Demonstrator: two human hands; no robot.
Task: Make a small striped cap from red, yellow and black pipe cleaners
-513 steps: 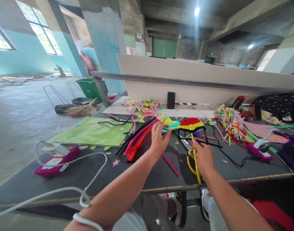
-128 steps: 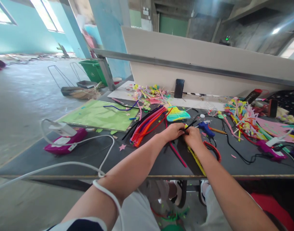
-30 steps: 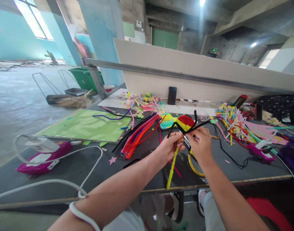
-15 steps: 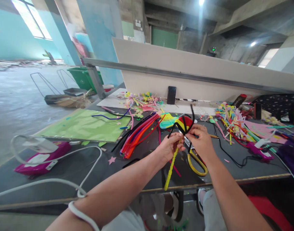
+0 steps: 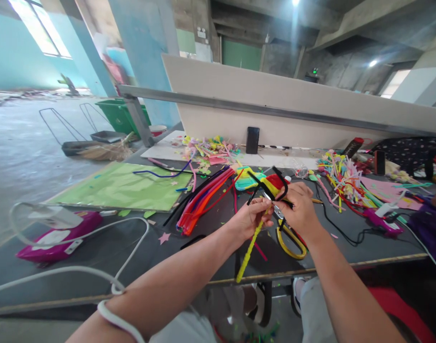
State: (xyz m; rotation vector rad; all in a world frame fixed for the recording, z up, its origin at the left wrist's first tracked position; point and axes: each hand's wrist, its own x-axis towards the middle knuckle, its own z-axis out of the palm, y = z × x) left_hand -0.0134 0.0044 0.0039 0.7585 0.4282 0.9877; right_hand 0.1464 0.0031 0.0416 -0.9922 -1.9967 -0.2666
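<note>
Yellow stem (image 5: 248, 256) in left hand (image 5: 255, 218), unreadable lettering (image 5: 352, 145) on black bottle (image 5: 349, 149)

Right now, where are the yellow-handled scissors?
Head view, right of centre: the yellow-handled scissors lie on the dark tabletop, partly hidden by the right hand, right of the yellow stem.

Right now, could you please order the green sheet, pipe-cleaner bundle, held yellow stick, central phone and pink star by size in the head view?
Green sheet (largest)
Pipe-cleaner bundle
Yellow stick and central phone: too alike to rank; stick longer but thinner
Pink star (smallest)
</note>
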